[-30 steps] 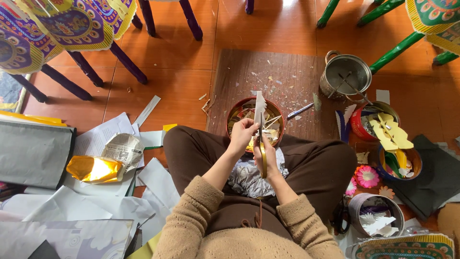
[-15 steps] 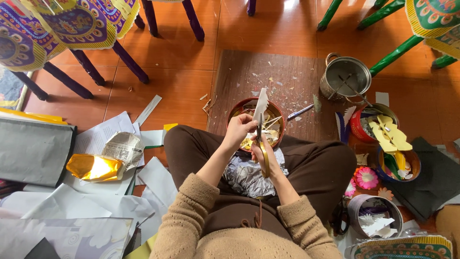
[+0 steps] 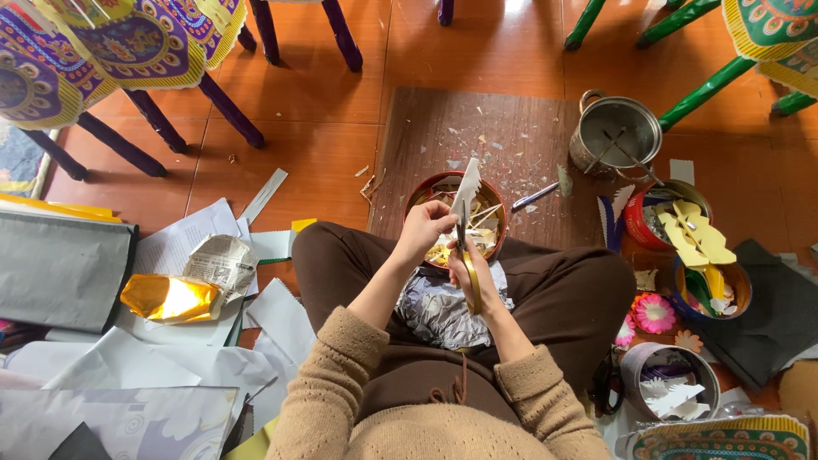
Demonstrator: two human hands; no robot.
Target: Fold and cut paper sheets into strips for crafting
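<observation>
We sit cross-legged on the floor [image 3: 341, 128], and our left hand [image 3: 423, 228] pinches the lower edge of a pale paper strip [image 3: 466, 189], holding it upright over the round red bowl [image 3: 494, 204] of scraps just ahead of our knees. Our right hand [image 3: 470, 271] is clenched around yellow-handled scissors [image 3: 467, 266], blades pointing up against the strip; we cannot tell how far they bite in. A crumpled sheet of silver foil [image 3: 439, 308] lies in our lap, right beneath both hands. The bowl sits on the near edge of a brown mat [image 3: 477, 128] speckled with clippings. At the mat's far right corner stands a metal pot [image 3: 615, 129]. Off to our left, gold foil [image 3: 166, 298] rests among loose white sheets.
</observation>
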